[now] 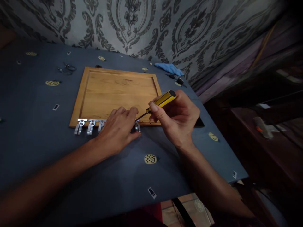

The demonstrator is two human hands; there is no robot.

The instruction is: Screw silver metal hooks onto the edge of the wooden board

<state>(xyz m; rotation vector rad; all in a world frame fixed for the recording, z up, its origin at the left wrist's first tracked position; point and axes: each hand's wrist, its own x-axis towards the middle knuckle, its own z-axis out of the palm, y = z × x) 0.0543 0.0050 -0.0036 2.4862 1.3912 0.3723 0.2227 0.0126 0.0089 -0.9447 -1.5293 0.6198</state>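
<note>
A light wooden framed board (120,91) lies on the table. Along its near edge runs a metal hook rail (92,123) with several silver hooks hanging over the edge. My left hand (118,127) is closed over the rail's right part, fingers on top and thumb at the near side, hiding some hooks. In my right hand (178,118) is a screwdriver (163,100) with a yellow and black handle, held tilted between thumb and fingers. Its shaft slants down to the rail's right end beside my left fingertips; whether the tip sits in a screw I cannot tell.
The table (47,148) wears a dark blue cloth printed with pineapples. Behind the board lie a blue cloth (169,68), a dark tool (177,79) and a small wiry object (67,67). A flat black object (200,122) shows partly beyond my right hand. A patterned curtain (151,28) hangs behind.
</note>
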